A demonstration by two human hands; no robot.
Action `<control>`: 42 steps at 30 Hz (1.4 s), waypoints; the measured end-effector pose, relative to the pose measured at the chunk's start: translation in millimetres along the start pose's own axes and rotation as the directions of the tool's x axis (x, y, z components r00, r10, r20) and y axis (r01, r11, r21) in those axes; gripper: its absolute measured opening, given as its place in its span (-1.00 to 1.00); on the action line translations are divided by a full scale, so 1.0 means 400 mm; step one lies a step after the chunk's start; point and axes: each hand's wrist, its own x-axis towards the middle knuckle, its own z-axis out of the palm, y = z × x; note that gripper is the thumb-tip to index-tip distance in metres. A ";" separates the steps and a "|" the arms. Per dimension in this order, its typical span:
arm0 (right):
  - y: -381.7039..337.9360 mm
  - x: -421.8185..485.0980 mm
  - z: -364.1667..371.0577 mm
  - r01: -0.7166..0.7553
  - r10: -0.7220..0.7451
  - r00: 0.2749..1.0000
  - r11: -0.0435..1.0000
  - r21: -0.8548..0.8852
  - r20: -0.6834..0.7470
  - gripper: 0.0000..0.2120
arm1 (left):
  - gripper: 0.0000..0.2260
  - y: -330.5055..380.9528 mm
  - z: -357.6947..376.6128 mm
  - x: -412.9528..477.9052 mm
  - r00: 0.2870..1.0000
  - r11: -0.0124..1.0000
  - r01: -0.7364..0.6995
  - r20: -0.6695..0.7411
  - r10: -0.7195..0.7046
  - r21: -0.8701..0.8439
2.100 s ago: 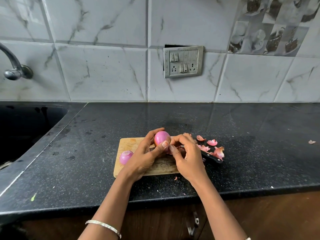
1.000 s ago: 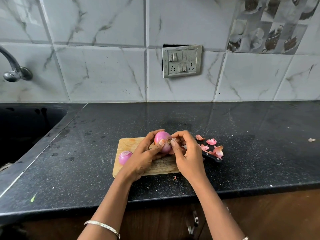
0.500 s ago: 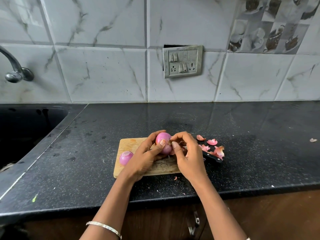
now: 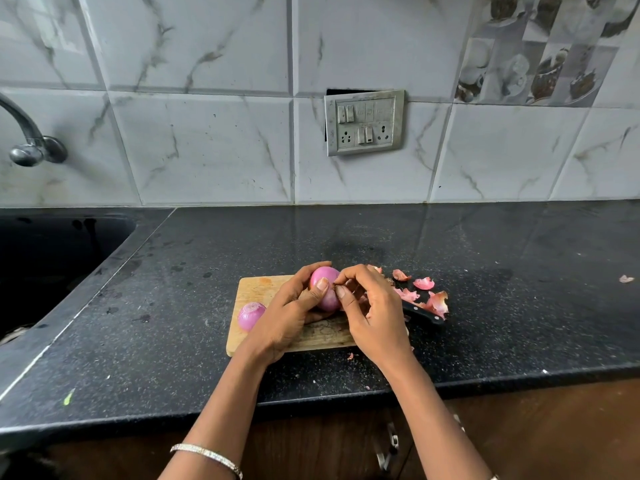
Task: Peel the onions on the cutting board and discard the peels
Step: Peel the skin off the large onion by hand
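Pink onion (image 4: 325,288) is gripped by left hand (image 4: 290,313); slippery once bared.
Papery skin is apparently pinched near its tip by right hand (image 4: 375,317).

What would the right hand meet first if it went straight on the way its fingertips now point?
The right hand points leftward at the onion gripped by the left hand, so it would probably meet that onion first; depth is hard to judge.

The knife (image 4: 420,312) shows only its black handle, the blade hidden behind the right hand (image 4: 375,313); the left hand (image 4: 287,317) covers the held onion's (image 4: 325,287) underside; the tap (image 4: 26,136) runs off the left edge.
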 end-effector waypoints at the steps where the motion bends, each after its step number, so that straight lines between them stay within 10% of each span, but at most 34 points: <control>1: 0.000 0.000 0.001 0.002 -0.002 1.000 1.000 -0.005 0.006 -0.94 | -0.68 0.000 0.000 0.000 1.000 1.000 0.001 0.000 -0.001 -0.006; 42: -0.019 -0.003 -0.003 -0.053 0.049 0.995 0.997 0.048 0.086 -0.89 | -0.69 -0.007 -0.002 0.010 0.999 0.999 0.022 -0.037 -0.023 -0.037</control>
